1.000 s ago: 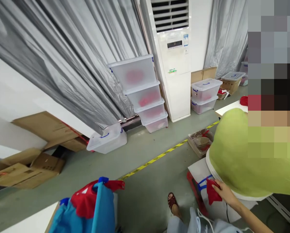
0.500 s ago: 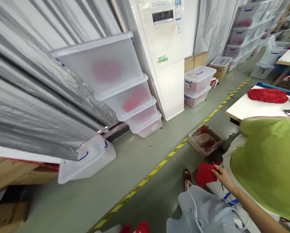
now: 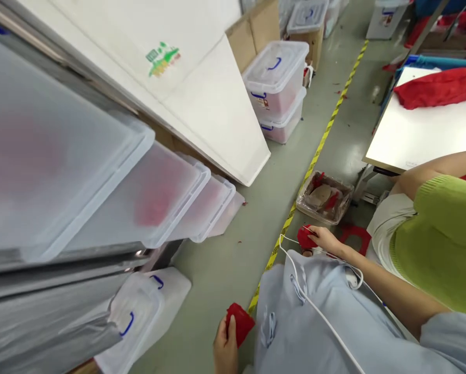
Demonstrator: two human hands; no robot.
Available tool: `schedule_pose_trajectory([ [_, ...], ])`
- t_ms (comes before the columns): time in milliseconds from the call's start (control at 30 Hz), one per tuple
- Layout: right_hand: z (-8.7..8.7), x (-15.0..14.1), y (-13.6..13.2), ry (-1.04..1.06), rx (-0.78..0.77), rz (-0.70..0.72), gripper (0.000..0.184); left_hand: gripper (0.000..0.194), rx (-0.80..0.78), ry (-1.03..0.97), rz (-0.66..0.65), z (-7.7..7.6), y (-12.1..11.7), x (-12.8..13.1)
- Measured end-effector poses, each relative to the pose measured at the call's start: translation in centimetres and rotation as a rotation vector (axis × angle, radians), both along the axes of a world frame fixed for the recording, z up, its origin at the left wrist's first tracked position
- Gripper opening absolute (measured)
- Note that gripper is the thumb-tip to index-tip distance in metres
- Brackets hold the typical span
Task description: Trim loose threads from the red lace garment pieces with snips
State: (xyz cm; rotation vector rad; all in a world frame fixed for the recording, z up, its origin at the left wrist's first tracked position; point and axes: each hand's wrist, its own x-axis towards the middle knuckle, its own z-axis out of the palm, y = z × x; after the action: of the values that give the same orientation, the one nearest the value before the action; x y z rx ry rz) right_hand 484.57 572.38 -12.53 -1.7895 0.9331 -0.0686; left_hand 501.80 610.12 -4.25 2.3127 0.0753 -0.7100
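My left hand [image 3: 225, 344] is at the bottom edge, low beside my light blue lap [image 3: 314, 322]. Its fingers are closed on a small red fabric piece [image 3: 240, 322]. My right hand [image 3: 325, 239] reaches forward past my knee and pinches another red fabric piece [image 3: 305, 238] just above the floor. A thin white cord [image 3: 310, 304] runs across my lap towards that hand. A person in a green top [image 3: 443, 244] sits close on my right.
Stacked translucent bins [image 3: 155, 197] with red contents lean in on the left, beside a white floor unit [image 3: 217, 114]. A shallow tray of scraps [image 3: 325, 197] sits by the yellow floor tape [image 3: 314, 161]. A white table [image 3: 423, 135] carries red cloth [image 3: 439, 88].
The view has swung down and right, close to the bins. My right hand carried its red piece forward and lower. My left hand with a red piece has come into view.
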Motion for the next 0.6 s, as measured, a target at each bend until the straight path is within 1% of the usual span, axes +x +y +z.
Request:
schedule_pose_trajectory([
  [67, 0.0, 0.9, -0.4, 0.019, 0.015, -0.043, 0.009, 0.063, -0.022, 0.104, 0.003, 0.4, -1.7, 2.9],
  [100, 0.1, 1.3, -0.8, 0.027, 0.015, -0.08, 0.009, 0.064, -0.02, 0.134, -0.015, 0.4, -2.8, 4.7],
  [167, 0.3, 1.9, -1.9, 0.041, -0.005, -0.185, 0.01, 0.066, 0.002, 0.134, -0.102, 0.1, -5.1, 8.8],
  [233, 0.9, 2.3, -3.2, 0.048, -0.042, -0.325, 0.011, 0.069, 0.01, 0.099, -0.202, -0.5, -7.7, 13.9],
  [333, 2.7, 2.3, -4.6, 0.033, -0.105, -0.562, 0.018, 0.066, -0.022, 0.007, -0.342, -1.1, -12.2, 22.4],
  [400, 4.1, 2.2, -4.8, 0.012, -0.133, -0.705, 0.023, 0.061, -0.049, -0.022, -0.437, -1.1, -15.7, 27.9],
  [467, 5.1, 2.0, -4.5, -0.001, -0.147, -0.826, 0.025, 0.06, -0.046, -0.033, -0.526, -1.1, -19.4, 32.5],
  [533, 5.6, 1.7, -4.1, -0.002, -0.153, -0.933, 0.026, 0.062, -0.041, -0.025, -0.598, -1.3, -23.3, 35.7],
  [600, 5.7, 1.3, -4.0, 0.005, -0.162, -1.029, 0.027, 0.063, -0.051, 0.034, -0.678, -2.0, -27.4, 37.4],
])
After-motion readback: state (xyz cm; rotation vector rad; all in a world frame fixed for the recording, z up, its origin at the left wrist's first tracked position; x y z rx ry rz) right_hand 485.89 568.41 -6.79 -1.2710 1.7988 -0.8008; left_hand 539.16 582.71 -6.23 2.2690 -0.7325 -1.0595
